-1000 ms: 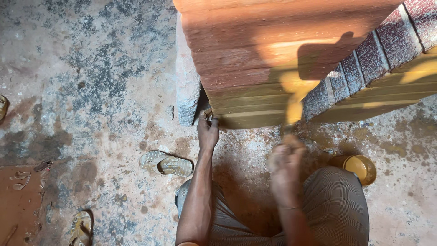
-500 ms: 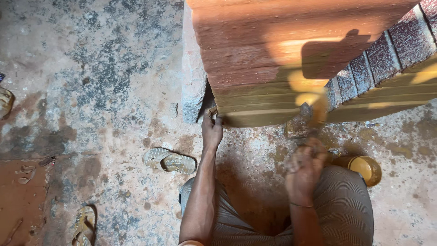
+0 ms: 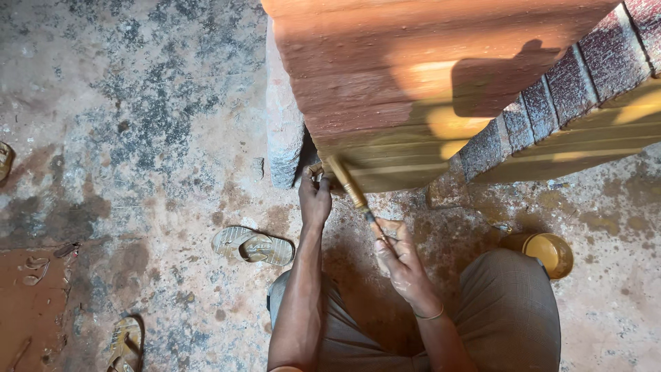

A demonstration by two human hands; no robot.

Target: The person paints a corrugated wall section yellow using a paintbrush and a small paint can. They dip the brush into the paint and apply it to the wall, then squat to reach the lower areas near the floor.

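your right hand fingers wrap the brush handle, bristles w/ yellow paint on the board edge just past them, while left hand fingers press the board's corner, steadying it.

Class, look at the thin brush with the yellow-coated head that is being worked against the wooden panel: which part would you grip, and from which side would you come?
Grip the thin dark handle end of the brush, probably from the near, lower-right side, as the right hand does. The brush slants up-left, its paint-coated head lies against the yellow wooden panel, and the left hand sits beside that head, so only the handle is clean and free.
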